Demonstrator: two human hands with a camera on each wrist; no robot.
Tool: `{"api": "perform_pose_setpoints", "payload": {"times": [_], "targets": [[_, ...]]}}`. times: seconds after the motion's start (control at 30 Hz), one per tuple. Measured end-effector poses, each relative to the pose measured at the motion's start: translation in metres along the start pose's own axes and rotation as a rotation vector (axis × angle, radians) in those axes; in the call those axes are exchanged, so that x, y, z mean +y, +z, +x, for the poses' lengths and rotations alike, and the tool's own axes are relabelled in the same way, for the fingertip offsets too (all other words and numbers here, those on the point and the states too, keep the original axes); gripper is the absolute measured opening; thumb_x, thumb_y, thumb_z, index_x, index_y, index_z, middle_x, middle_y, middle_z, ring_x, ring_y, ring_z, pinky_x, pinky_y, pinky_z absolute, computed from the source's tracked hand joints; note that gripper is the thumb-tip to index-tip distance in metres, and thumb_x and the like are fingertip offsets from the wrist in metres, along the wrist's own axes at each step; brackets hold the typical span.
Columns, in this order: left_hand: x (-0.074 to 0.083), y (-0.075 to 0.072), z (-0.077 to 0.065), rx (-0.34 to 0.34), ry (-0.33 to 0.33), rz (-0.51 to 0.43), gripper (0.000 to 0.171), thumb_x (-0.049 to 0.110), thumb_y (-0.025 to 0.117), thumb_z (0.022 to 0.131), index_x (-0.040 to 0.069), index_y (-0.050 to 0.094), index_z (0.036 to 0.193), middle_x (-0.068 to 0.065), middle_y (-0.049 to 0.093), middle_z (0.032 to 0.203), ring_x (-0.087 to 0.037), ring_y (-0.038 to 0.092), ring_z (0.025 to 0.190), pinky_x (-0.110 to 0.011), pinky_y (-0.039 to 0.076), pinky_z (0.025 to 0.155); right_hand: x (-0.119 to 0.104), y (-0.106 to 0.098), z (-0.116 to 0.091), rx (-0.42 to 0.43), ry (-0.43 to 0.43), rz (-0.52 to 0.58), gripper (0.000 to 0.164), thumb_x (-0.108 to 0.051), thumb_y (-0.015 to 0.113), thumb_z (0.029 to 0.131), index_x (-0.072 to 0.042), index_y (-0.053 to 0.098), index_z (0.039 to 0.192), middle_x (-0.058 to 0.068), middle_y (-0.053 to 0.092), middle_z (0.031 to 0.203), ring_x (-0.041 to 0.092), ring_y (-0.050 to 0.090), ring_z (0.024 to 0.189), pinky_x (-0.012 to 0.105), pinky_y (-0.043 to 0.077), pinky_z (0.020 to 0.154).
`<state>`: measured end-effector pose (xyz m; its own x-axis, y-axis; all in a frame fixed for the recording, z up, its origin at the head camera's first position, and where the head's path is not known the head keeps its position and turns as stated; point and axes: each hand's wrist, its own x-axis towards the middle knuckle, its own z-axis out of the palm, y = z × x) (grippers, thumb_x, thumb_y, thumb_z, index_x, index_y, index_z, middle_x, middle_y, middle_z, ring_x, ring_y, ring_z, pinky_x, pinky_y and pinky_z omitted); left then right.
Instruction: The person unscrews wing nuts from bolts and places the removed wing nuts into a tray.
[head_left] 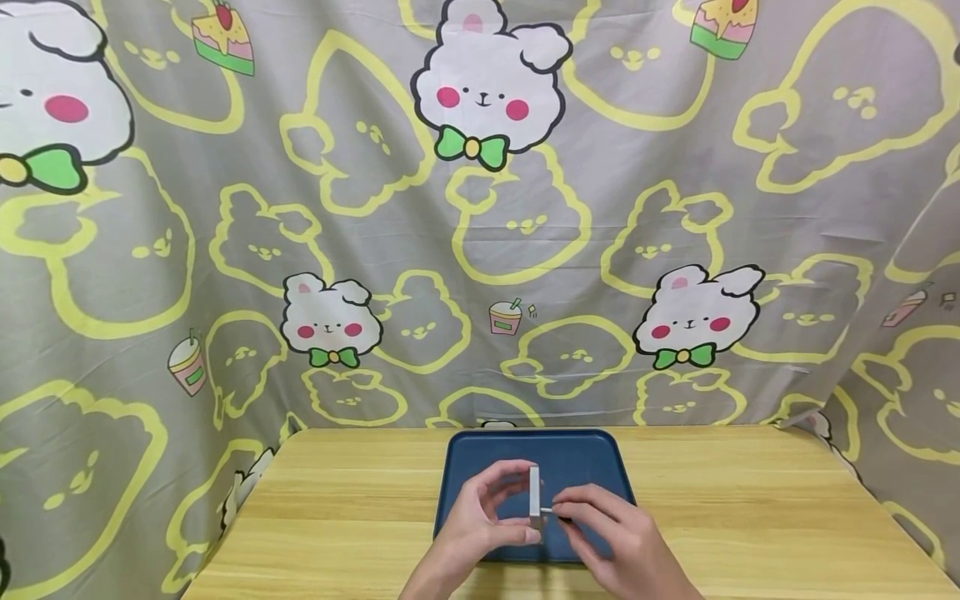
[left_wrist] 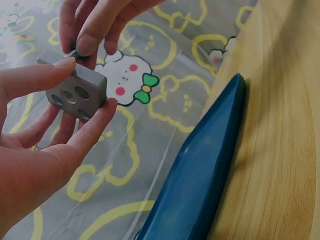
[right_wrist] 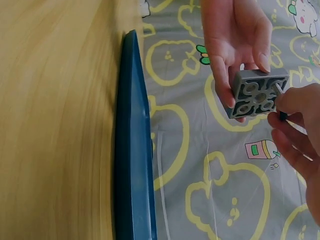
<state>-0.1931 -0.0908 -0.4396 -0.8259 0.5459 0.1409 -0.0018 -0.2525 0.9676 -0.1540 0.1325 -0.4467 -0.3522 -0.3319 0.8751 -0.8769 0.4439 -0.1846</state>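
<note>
My left hand [head_left: 480,518] grips a square grey block [left_wrist: 86,93] by its edges, thumb on one side and fingers on the opposite one. Round holes show on the face seen in the left wrist view; the other face [right_wrist: 258,96] has ribbed recesses and ring-shaped holes. Between thumb and fingertips, my right hand [head_left: 618,533] pinches a thin threaded screw [right_wrist: 278,89] with a dark end. The screw points at a corner hole of the block; whether it sits inside the hole I cannot tell. Both hands are held above the blue tray [head_left: 585,458].
The tray lies on a light wood-grain table [head_left: 337,517], near its far edge. A grey curtain [head_left: 420,242] printed with bears hangs behind the table and along both sides.
</note>
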Motion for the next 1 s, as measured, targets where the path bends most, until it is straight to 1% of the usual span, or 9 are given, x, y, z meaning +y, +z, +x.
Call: {"api": "perform_pose_setpoints", "payload": {"times": [0.1, 0.23, 0.33, 0.4, 0.57, 0.67, 0.77, 0.87, 1.0], "targets": [[0.001, 0.0, 0.0, 0.0, -0.005, -0.006, 0.065, -0.003, 0.081, 0.083, -0.002, 0.053, 0.141, -0.013, 0.055, 0.14, -0.037, 0.05, 0.133, -0.044, 0.057, 0.096, 0.001, 0.001, 0.0, 0.02, -0.049, -0.058, 0.024, -0.028, 0.058, 0.106, -0.013, 0.076, 0.103, 0.001, 0.07, 0.106, 0.013, 0.068, 0.09, 0.014, 0.055, 0.084], [0.002, 0.0, 0.0, 0.003, -0.005, -0.013, 0.064, -0.004, 0.08, 0.083, -0.002, 0.053, 0.141, -0.013, 0.055, 0.14, -0.04, 0.048, 0.134, -0.043, 0.057, 0.096, 0.0, 0.002, 0.0, 0.022, -0.06, -0.091, 0.027, -0.029, 0.056, 0.107, -0.012, 0.077, 0.102, 0.001, 0.071, 0.106, 0.013, 0.069, 0.09, 0.015, 0.055, 0.084], [0.001, 0.0, 0.0, 0.002, -0.004, -0.017, 0.065, -0.005, 0.08, 0.082, -0.002, 0.052, 0.142, -0.013, 0.054, 0.14, -0.037, 0.05, 0.132, -0.044, 0.057, 0.097, -0.003, 0.0, 0.001, -0.004, -0.008, -0.066, 0.025, -0.032, 0.059, 0.105, -0.013, 0.075, 0.107, -0.001, 0.07, 0.11, 0.012, 0.069, 0.092, 0.014, 0.054, 0.086], [0.001, -0.001, 0.0, 0.005, 0.0, -0.018, 0.066, -0.006, 0.079, 0.082, -0.002, 0.052, 0.142, -0.014, 0.054, 0.14, -0.035, 0.05, 0.132, -0.046, 0.056, 0.097, -0.005, -0.002, 0.001, -0.026, 0.058, -0.018, 0.019, -0.028, 0.068, 0.101, -0.015, 0.073, 0.114, -0.003, 0.069, 0.114, 0.012, 0.069, 0.095, 0.014, 0.054, 0.088], [0.002, 0.002, 0.0, 0.021, 0.033, 0.03, 0.067, -0.01, 0.077, 0.079, -0.002, 0.053, 0.141, -0.013, 0.054, 0.141, -0.037, 0.048, 0.135, -0.046, 0.057, 0.096, -0.011, -0.006, 0.001, -0.031, 0.301, 0.109, 0.044, -0.006, 0.083, 0.086, -0.024, 0.069, 0.124, -0.006, 0.068, 0.119, 0.013, 0.069, 0.098, 0.02, 0.057, 0.08], [0.003, 0.004, 0.0, 0.024, 0.048, 0.072, 0.066, -0.012, 0.077, 0.078, 0.0, 0.055, 0.139, -0.013, 0.055, 0.141, -0.037, 0.047, 0.135, -0.043, 0.057, 0.096, -0.014, -0.009, 0.003, -0.037, 0.511, 0.227, 0.033, -0.008, 0.079, 0.091, -0.025, 0.071, 0.118, -0.007, 0.07, 0.114, 0.013, 0.07, 0.097, 0.025, 0.061, 0.078], [0.004, 0.005, -0.001, 0.029, 0.055, 0.101, 0.066, -0.012, 0.077, 0.078, 0.0, 0.055, 0.139, -0.013, 0.056, 0.14, -0.034, 0.049, 0.134, -0.044, 0.056, 0.097, -0.014, -0.013, 0.006, -0.067, 0.77, 0.417, 0.019, -0.015, 0.073, 0.096, -0.016, 0.073, 0.116, 0.002, 0.072, 0.111, 0.016, 0.072, 0.097, 0.028, 0.061, 0.081], [0.005, 0.007, -0.002, 0.039, 0.06, 0.123, 0.065, -0.011, 0.077, 0.078, 0.001, 0.056, 0.138, -0.013, 0.057, 0.139, -0.031, 0.05, 0.133, -0.043, 0.056, 0.098, -0.009, -0.017, 0.009, -0.091, 0.995, 0.574, 0.024, -0.019, 0.069, 0.099, -0.004, 0.071, 0.118, 0.013, 0.072, 0.112, 0.02, 0.073, 0.097, 0.032, 0.062, 0.083], [0.005, 0.009, -0.003, 0.043, 0.072, 0.147, 0.065, -0.012, 0.077, 0.078, 0.001, 0.056, 0.138, -0.014, 0.058, 0.138, -0.03, 0.051, 0.133, -0.041, 0.057, 0.097, -0.002, -0.02, 0.009, -0.127, 1.135, 0.707, 0.032, -0.022, 0.068, 0.101, 0.004, 0.068, 0.12, 0.017, 0.071, 0.112, 0.027, 0.074, 0.096, 0.042, 0.062, 0.082]]}}
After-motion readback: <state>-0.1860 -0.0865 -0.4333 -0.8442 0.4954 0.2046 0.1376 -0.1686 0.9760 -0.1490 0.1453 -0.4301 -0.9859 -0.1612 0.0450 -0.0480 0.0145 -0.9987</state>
